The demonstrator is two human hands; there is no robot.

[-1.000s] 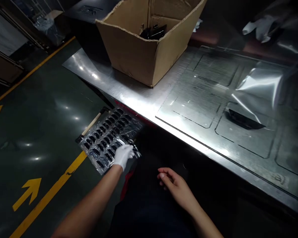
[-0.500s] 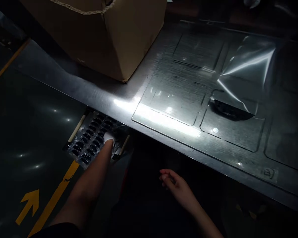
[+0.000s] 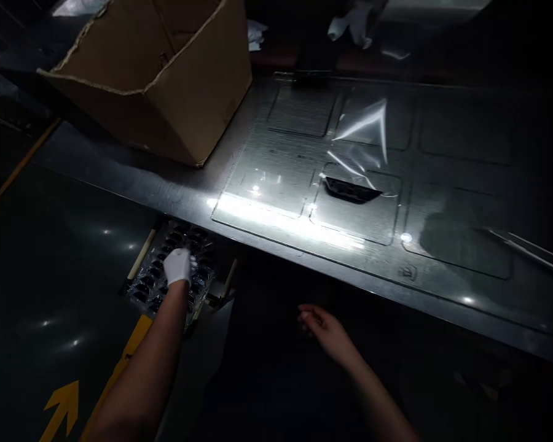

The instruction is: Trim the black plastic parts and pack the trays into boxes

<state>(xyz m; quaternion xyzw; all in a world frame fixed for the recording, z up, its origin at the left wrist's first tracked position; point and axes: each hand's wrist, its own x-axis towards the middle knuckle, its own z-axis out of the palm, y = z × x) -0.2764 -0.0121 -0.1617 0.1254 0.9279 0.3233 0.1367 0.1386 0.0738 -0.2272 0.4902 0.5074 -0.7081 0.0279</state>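
Observation:
My left hand [image 3: 177, 266], in a white glove, is over a tray [image 3: 137, 302] of dark curved pieces [image 3: 144, 286] laid in rows, below the table's front edge. Its fingers are curled together; what they hold, if anything, is hidden. Bare and holding nothing I can see, my right hand [image 3: 325, 328] hangs in front of the dark clothing, fingers loosely bent with a gap by the thumb. On the table lies a black curved part [image 3: 352, 190] with clear film [image 3: 364, 126] sticking up behind it; neither hand touches it.
An open cardboard box [image 3: 198, 104] stands on the metal table [image 3: 166, 190] at back left. A clear sheet with outlined rectangles [image 3: 276, 196] covers the table's middle. A pointed metal tool [image 3: 529, 248] lies at right. Yellow floor markings [image 3: 64, 405] show at lower left.
My left hand has shifted left over the tray, and more of its glove shows. The right hand stays nearly in place. The view has swung, bringing the tool and the box's inside into sight.

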